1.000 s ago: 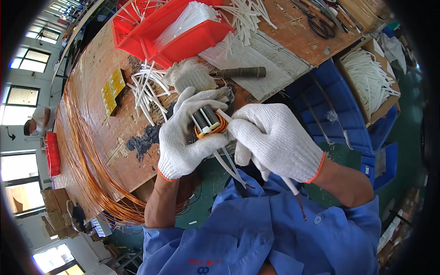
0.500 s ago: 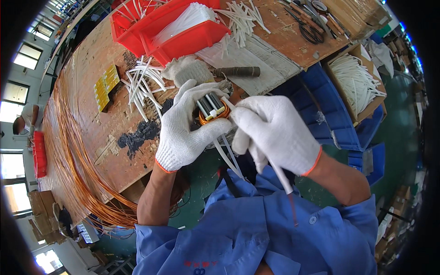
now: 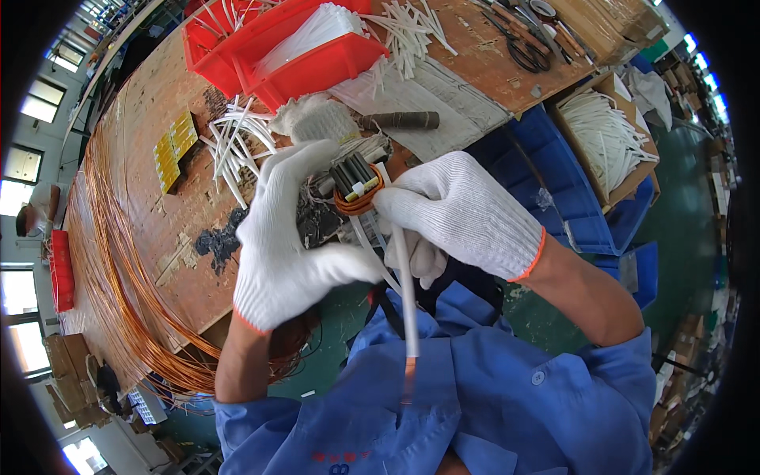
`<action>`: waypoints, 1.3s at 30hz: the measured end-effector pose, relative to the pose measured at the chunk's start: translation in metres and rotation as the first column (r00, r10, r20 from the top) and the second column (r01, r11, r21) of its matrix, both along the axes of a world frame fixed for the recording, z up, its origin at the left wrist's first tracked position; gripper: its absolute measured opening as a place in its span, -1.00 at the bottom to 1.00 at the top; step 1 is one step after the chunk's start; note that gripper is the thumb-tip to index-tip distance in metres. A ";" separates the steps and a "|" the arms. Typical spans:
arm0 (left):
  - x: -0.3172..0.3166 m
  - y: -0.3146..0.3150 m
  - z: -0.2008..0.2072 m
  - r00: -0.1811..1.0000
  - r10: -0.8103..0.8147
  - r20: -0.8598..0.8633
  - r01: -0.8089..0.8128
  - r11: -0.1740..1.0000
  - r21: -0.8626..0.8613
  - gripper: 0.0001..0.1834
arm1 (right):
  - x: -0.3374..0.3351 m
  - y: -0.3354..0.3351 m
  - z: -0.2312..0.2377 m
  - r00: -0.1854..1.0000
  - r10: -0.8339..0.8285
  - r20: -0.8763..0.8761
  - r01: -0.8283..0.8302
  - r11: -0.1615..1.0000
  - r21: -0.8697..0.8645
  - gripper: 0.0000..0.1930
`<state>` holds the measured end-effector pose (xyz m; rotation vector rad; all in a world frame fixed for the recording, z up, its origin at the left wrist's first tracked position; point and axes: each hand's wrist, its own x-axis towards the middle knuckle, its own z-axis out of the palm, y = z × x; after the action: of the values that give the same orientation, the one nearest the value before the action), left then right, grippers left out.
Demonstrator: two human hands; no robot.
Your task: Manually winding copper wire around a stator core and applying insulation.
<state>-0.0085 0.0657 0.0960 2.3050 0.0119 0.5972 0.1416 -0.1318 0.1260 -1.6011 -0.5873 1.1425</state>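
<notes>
Sleeving (image 3: 408, 305), partly hidden, is pinched in the right hand (image 3: 463, 210); left hand (image 3: 285, 237) gapes near the coil (image 3: 358, 204); far red bin (image 3: 324, 75) holds white strips (image 3: 313, 39).

Below the left hand (image 3: 289, 245) and the right hand (image 3: 463, 218), printing stands on the blue shirt (image 3: 514, 396): a short row of small red characters (image 3: 340, 457), blurred, and right under it a larger dark-blue mark (image 3: 339, 469), at the lower edge. Neither is sharp enough to read with certainty.
</notes>
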 end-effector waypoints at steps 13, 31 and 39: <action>-0.008 -0.056 0.031 0.864 0.232 -0.446 -0.278 0.960 -0.040 0.01 | -0.018 -0.002 -0.034 0.885 -0.118 0.451 0.007 0.971 0.241 -0.73; 0.006 -0.002 0.004 0.966 0.029 -0.256 0.030 0.975 0.222 -0.01 | 0.027 -0.018 -0.049 -0.118 -0.192 0.974 -0.249 0.956 0.158 -0.83; 0.009 0.000 -0.007 0.974 0.046 -0.221 -0.001 0.979 0.202 -0.03 | 0.011 -0.040 -0.074 -0.118 -0.100 0.988 -0.484 0.875 0.031 -0.68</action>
<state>0.0004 0.0658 0.0886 2.5622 0.0909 0.3593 0.1530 -0.1722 0.0516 -1.7547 -2.0306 -0.4378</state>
